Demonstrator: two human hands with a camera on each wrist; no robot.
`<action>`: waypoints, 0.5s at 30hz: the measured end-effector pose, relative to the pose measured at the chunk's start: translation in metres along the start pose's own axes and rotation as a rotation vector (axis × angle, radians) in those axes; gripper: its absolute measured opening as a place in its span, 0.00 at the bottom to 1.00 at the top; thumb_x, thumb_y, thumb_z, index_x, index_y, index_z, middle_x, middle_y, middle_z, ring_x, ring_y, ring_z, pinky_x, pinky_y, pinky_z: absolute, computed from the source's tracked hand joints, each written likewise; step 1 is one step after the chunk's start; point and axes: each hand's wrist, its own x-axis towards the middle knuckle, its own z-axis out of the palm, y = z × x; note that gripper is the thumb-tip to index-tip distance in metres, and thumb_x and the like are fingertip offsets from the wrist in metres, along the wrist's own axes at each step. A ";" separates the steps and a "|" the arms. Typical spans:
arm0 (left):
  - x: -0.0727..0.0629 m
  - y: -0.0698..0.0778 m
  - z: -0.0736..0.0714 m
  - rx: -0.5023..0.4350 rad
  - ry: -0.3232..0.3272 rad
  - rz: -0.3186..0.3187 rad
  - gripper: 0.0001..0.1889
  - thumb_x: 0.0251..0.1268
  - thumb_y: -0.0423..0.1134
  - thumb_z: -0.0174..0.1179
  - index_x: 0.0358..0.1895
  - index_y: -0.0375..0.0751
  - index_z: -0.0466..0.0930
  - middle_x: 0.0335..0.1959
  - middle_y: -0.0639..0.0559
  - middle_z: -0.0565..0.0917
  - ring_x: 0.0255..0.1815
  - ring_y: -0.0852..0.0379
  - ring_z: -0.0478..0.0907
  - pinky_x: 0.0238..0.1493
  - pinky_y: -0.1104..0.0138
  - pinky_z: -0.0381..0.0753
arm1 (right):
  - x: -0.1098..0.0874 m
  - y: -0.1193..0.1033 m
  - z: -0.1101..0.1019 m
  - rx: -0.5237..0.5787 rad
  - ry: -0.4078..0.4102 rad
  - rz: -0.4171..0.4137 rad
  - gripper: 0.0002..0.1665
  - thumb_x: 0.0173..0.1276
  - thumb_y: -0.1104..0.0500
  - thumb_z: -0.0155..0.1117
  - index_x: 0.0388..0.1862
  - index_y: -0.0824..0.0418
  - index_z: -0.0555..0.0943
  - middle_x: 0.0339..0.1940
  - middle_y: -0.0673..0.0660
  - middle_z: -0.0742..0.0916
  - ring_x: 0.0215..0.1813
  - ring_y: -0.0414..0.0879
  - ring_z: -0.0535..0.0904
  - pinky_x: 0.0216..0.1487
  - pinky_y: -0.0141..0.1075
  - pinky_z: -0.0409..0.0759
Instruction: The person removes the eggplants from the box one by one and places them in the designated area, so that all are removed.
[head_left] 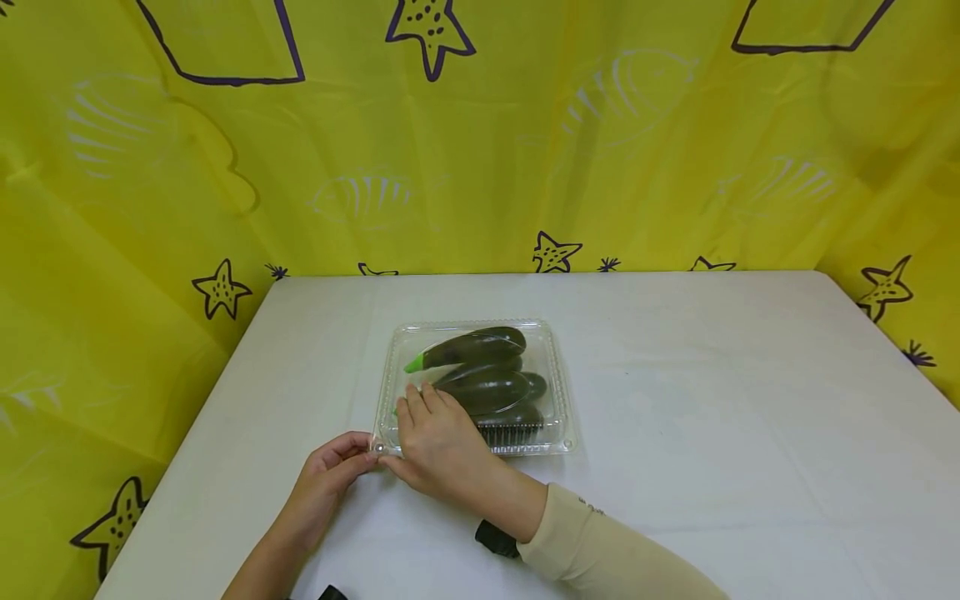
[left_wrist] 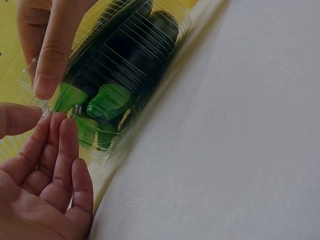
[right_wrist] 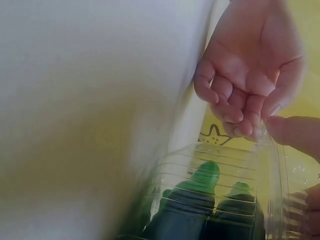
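Observation:
A clear plastic clamshell box (head_left: 558, 367) lies closed on the table, holding several dark eggplants (head_left: 483, 343) with green caps (right_wrist: 206, 175). At the box's near left corner, my left hand (head_left: 327, 483) pinches the edge between thumb and fingertips. Spread over the same corner from above is my right hand (head_left: 446, 442), its fingers on the lid and its thumb (left_wrist: 50, 75) at the corner beside the left fingertips. In the right wrist view, the right thumb nearly meets the left fingers at the corner tab. The right palm hides part of the lid and the eggplants beneath.
A white-covered table (head_left: 712, 400) extends around the box, mostly to the right. A yellow curtain (head_left: 495, 150) with starfish and fish drawings hangs behind it and along both sides. Black wrist straps (head_left: 495, 537) show near the bottom of the head view.

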 end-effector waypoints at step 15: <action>0.000 -0.002 0.000 0.001 0.020 0.013 0.06 0.60 0.27 0.53 0.38 0.38 0.77 0.33 0.55 0.81 0.37 0.63 0.76 0.41 0.71 0.74 | 0.004 0.007 0.003 -0.029 0.049 -0.098 0.35 0.56 0.36 0.58 0.38 0.69 0.82 0.38 0.63 0.84 0.42 0.53 0.81 0.46 0.39 0.77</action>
